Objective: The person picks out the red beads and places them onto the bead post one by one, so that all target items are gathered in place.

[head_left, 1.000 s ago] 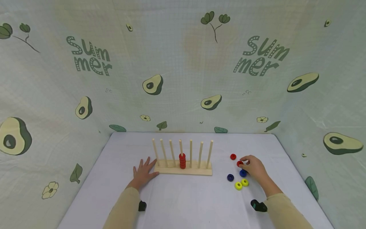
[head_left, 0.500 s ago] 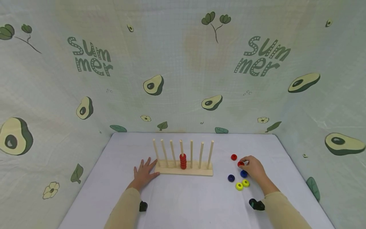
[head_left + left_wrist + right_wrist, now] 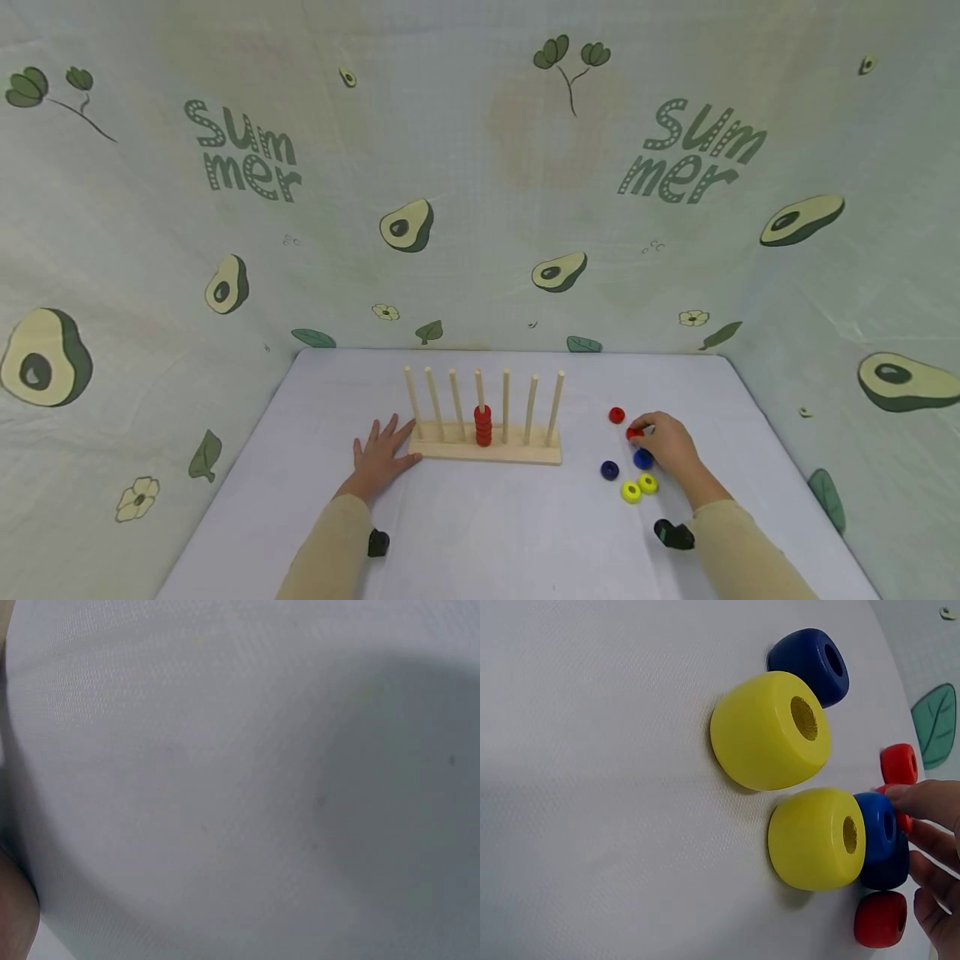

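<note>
In the head view my left hand (image 3: 378,460) lies with spread fingers, its fingertips at the left end of a wooden peg rack (image 3: 495,452). Several red beads (image 3: 483,427) are stacked on the rack's middle peg. To the right, my right hand (image 3: 669,446) pinches a red bead (image 3: 632,434) between thumb and fingers, close over the table. A blue bead (image 3: 875,825) sits right beside that grip. Another red bead (image 3: 881,919) lies under the hand's lower fingers in the right wrist view. The left wrist view shows mostly white cloth and an edge of skin.
Around the right hand lie two yellow beads (image 3: 632,492), a dark blue bead (image 3: 610,471) and a loose red bead (image 3: 617,415). The rack's other pegs (image 3: 506,407) are bare. A patterned cloth wall (image 3: 480,167) encloses the white table (image 3: 480,533) at the back and sides.
The head view has shifted slightly, so everything appears a little lower and to the right. Both hands keep about the same places, the right one still at the red bead.
</note>
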A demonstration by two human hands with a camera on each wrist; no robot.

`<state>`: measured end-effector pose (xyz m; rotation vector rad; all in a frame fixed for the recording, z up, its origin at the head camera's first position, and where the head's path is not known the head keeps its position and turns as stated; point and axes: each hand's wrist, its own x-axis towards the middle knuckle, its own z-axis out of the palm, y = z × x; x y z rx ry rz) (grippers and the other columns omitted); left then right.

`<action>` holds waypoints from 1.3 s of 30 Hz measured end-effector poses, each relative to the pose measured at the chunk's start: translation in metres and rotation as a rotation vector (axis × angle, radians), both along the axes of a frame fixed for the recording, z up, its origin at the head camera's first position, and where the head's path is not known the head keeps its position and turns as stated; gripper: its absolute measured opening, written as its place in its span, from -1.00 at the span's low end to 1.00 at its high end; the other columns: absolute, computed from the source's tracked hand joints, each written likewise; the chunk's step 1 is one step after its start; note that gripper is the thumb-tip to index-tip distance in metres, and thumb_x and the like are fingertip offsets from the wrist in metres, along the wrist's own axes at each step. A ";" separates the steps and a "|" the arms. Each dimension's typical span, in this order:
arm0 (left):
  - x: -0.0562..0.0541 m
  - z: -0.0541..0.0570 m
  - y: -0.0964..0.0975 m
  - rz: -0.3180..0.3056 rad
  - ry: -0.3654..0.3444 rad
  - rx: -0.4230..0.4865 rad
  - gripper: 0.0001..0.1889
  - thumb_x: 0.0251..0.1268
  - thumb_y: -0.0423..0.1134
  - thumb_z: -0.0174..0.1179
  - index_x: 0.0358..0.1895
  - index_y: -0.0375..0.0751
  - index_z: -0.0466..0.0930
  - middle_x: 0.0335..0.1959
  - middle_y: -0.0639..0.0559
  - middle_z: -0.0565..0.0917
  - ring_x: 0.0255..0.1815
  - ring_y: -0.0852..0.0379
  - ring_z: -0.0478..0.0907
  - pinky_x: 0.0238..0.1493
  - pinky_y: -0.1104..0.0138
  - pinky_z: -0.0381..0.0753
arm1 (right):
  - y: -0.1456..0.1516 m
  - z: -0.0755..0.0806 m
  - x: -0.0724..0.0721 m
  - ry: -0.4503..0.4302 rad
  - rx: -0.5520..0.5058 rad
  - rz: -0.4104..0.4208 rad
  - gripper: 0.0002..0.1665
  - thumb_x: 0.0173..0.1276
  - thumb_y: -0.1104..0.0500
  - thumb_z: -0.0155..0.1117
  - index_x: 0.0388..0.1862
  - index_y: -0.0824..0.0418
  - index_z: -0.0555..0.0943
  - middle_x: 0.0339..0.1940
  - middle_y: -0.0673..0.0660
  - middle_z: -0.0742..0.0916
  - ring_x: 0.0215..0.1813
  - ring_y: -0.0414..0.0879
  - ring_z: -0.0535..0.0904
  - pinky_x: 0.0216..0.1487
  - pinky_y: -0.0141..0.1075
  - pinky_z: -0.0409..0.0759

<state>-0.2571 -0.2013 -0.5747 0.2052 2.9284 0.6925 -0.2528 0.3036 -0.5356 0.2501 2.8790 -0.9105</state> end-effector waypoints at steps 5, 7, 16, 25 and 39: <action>0.000 -0.002 -0.001 0.007 -0.012 -0.009 -0.23 0.25 0.20 0.22 0.47 -0.02 0.27 0.52 -0.26 0.09 0.50 -0.42 -0.20 0.28 -0.43 -0.34 | 0.000 0.001 0.000 0.007 0.000 0.018 -0.79 0.24 0.29 0.39 -0.14 0.31 0.68 -0.21 0.22 0.63 -0.29 0.05 0.46 -0.26 -0.12 0.49; 0.000 -0.001 -0.001 0.008 -0.012 -0.003 -0.24 0.25 0.19 0.22 0.47 -0.02 0.28 0.52 -0.27 0.09 0.50 -0.42 -0.20 0.28 -0.43 -0.34 | 0.001 0.002 0.000 0.003 0.001 0.020 -0.79 0.24 0.29 0.39 -0.14 0.31 0.68 -0.22 0.21 0.63 -0.29 0.04 0.45 -0.27 -0.13 0.47; -0.001 0.004 -0.001 0.010 0.003 0.010 -0.25 0.26 0.19 0.21 0.47 -0.02 0.29 0.52 -0.27 0.09 0.50 -0.43 -0.19 0.28 -0.42 -0.36 | -0.001 0.008 -0.002 -0.023 0.010 0.034 -0.80 0.23 0.28 0.41 -0.17 0.28 0.68 -0.21 0.21 0.64 -0.30 0.04 0.47 -0.28 -0.14 0.48; -0.002 -0.017 -0.006 0.004 0.020 0.035 -0.20 0.21 0.28 0.19 0.47 0.02 0.28 0.53 -0.24 0.08 0.51 -0.41 -0.21 0.27 -0.41 -0.42 | -0.006 0.013 0.006 -0.065 -0.028 0.129 -0.87 0.21 0.30 0.42 -0.24 0.23 0.69 -0.30 0.08 0.65 -0.31 -0.01 0.46 -0.24 -0.16 0.53; -0.002 -0.017 -0.005 0.005 0.018 0.039 -0.20 0.21 0.29 0.18 0.47 0.02 0.27 0.53 -0.24 0.07 0.52 -0.39 -0.23 0.28 -0.39 -0.44 | -0.036 0.050 0.013 -0.090 -0.024 0.239 -0.81 0.13 0.27 0.50 -0.25 0.20 0.70 -0.33 0.04 0.63 -0.28 -0.03 0.46 -0.28 -0.21 0.55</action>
